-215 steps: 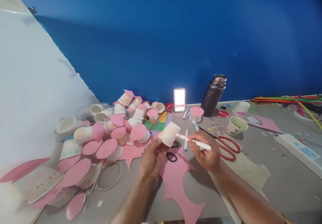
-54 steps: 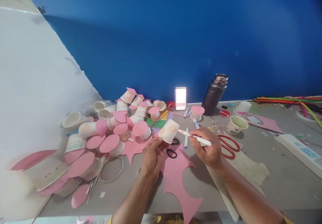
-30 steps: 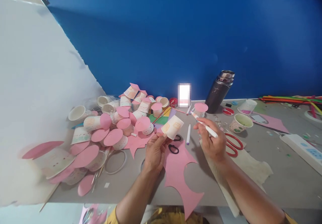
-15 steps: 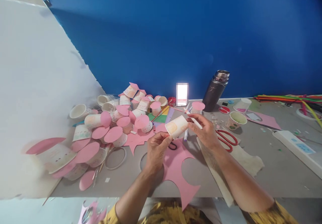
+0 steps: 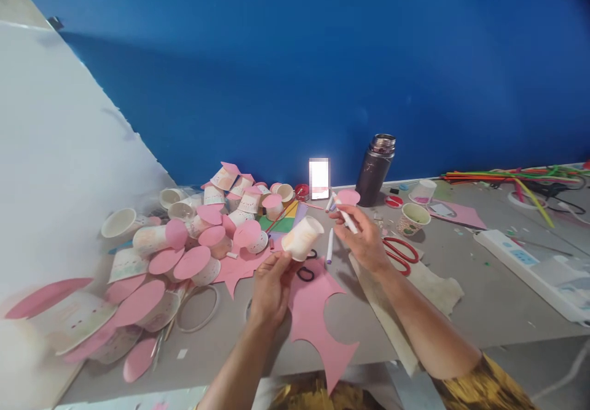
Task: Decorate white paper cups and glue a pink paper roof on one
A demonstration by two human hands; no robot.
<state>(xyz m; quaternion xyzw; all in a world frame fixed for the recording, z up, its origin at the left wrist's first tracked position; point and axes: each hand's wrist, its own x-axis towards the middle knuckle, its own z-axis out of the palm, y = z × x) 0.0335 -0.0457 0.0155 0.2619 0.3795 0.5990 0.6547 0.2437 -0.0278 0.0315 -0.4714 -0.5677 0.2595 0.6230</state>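
My left hand grips a white paper cup by its lower end, tilted over the table. The cup carries a pale orange patch on its side. In my right hand is a white marker, pinched between the fingers and apart from the cup. Another marker with a purple end lies between the two hands. Below the cup, black-handled scissors rest on a pink paper sheet with round cut-outs.
Many paper cups with pink discs crowd the left side. Behind stand a lit phone and a dark flask. At right are red-handled scissors, a cloth, a green-lined cup and a power strip.
The cup has turned in my left hand, and my right hand with the marker has drawn away from it. The whole view has shifted to the right.
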